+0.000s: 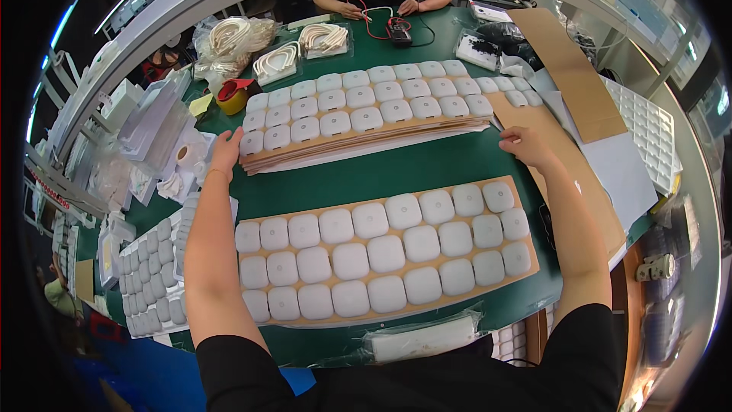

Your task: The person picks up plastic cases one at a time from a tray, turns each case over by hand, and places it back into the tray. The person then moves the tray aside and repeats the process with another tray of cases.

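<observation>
Across the green table lies a stack of brown cardboard sheets, its top covered with rows of white rounded-square plastic housings. My left hand is at the stack's left end, fingers stretched along its edge, with no object visible in them. Beyond the right end, my right hand is curled, slightly apart from the cardboard, with nothing visible in it. Nearer to me, between my forearms, a second cardboard sheet carries three rows of similar white housings, some with a small round mark.
A red and yellow tape roll, bagged white cables and a tray of grey-white housings are on the left. Loose cardboard and a white compartment tray lie right. Opposite, another person's hands are near a meter.
</observation>
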Tool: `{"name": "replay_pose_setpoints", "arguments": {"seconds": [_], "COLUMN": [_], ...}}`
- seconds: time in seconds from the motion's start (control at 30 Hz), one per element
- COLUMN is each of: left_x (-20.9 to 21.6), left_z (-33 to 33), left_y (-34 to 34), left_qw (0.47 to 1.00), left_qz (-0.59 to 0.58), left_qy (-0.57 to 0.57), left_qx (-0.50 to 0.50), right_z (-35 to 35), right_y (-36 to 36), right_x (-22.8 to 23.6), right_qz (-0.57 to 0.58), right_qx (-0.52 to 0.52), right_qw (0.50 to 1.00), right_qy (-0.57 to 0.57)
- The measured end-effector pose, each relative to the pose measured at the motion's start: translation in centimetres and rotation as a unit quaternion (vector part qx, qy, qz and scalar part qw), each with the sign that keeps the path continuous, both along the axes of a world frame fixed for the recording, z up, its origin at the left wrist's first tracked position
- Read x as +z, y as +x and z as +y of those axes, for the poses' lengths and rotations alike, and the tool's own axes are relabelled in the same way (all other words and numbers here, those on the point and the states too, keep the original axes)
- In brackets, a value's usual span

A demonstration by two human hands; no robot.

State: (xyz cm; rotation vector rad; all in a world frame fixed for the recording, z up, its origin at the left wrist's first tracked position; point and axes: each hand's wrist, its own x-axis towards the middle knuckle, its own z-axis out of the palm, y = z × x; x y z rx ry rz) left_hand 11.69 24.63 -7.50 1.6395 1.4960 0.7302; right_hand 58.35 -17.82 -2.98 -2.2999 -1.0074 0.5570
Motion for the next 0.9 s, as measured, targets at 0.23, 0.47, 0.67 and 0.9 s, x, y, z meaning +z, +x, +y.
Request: {"name": "replay_pose_setpoints", "arguments": {"seconds": [0.23, 0.47, 0.67, 0.9], "left_x": [0.3, 0.0, -0.7, -1.7], "left_z": [1.1, 0.8, 2.2, 4.9], "left_y": [2.0, 3.8, 3.2, 1.9], "left_qw": [0.997, 0.998, 0.998, 0.988], "left_qz": [-0.022, -0.037, -0.051, -0.147], "left_qy": [-0.077, -0.044, -0.028, -0.043], "left_qx": [-0.021, -0.002, 0.026, 0.037], "right_z": [8.0, 13.1, 15.1, 15.5], "right_y": [7.5, 10.5, 10.7, 10.1], "right_x": [-2.1, -5.2, -5.7, -4.3], "right_qz": [0.026, 0.08, 0.139, 0.196], "right_qx": [-0.078, -0.102, -0.095, -0.083], "right_qw": [0.991, 0.983, 0.977, 0.971], "right_qy": [0.109, 0.128, 0.129, 0.111]}}
